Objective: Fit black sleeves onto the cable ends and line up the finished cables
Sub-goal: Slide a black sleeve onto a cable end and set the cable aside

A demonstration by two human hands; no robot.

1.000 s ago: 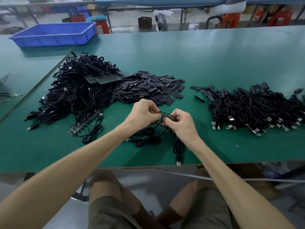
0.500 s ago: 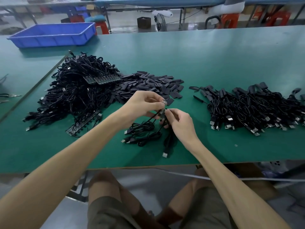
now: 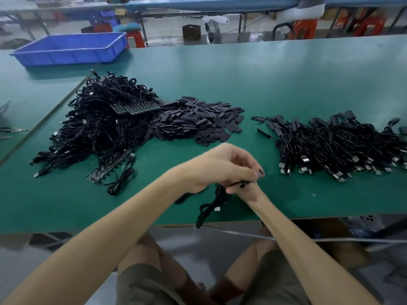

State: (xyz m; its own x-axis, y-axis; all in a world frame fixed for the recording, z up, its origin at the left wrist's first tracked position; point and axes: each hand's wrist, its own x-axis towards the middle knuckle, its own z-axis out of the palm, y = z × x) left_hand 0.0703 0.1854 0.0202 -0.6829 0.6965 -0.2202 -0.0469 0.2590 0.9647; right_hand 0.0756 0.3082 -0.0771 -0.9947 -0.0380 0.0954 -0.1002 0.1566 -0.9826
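My left hand point(image 3: 218, 166) is low over the table's near edge and pinches the end of a black cable point(image 3: 212, 206) at its fingertips. The rest of that cable hangs in loops below, past the table edge. My right hand point(image 3: 248, 192) sits right beneath the left and is mostly hidden by it; it grips the same cable near the end. To the left lies a big tangle of black cables point(image 3: 103, 130). A heap of flat black sleeves point(image 3: 198, 124) lies behind my hands. At the right, sleeved cables point(image 3: 341, 148) lie in a row, plugs toward me.
The green table point(image 3: 264, 84) ends just below my hands. A blue bin point(image 3: 70, 49) stands at the back left. Strips of small circuit boards point(image 3: 108, 169) lie on and beside the left tangle. Metal tools point(image 3: 13, 129) lie at the far left.
Both hands moved right and toward the near edge with the cable. The left hand now covers the right, and the cable loops have been dragged over the table edge.
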